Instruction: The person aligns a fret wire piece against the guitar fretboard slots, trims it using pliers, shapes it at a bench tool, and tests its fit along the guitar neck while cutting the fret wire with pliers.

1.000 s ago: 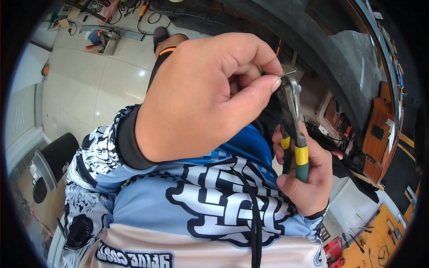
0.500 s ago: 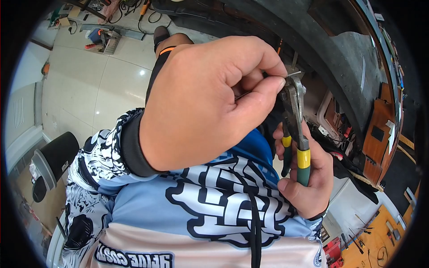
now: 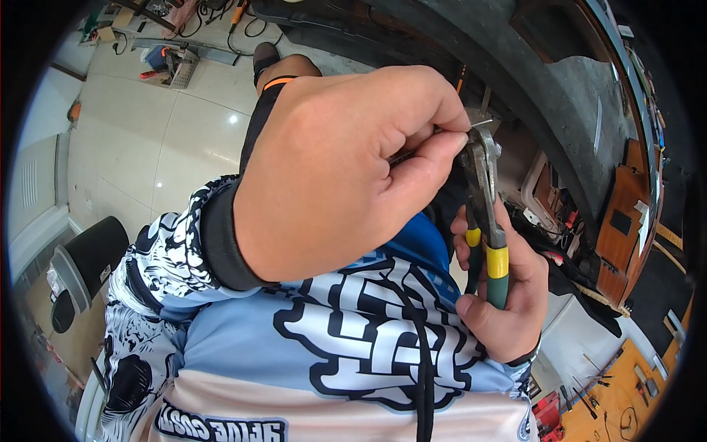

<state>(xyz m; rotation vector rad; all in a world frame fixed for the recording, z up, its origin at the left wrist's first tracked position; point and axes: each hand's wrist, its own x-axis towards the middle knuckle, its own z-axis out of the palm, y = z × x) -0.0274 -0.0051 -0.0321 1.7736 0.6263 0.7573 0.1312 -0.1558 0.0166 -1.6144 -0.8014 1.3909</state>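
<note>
My left hand (image 3: pixel 346 177) is closed in a pinch, with thumb and forefinger tips together on a thin metal wire (image 3: pixel 482 122). The wire's tip pokes out past the fingertips to the right; the rest is mostly hidden by the hand. Just below that tip is the head of a pair of pliers (image 3: pixel 482 177), with yellow and green handles. My right hand (image 3: pixel 519 309) is wrapped around those handles from below, and the jaws point upward. Whether the jaws touch the wire I cannot tell, since my left fingertips partly cover them.
A large dark curved panel (image 3: pixel 560 110) arcs across the upper right. Below it lies a wooden surface (image 3: pixel 626 368) with several tools. On the tiled floor (image 3: pixel 125 147) stand a basket of tools (image 3: pixel 180 70) and, farther down, a black bin (image 3: pixel 96 254).
My left hand has shifted slightly down and to the left with the wire. The pliers and my right hand have barely moved.
</note>
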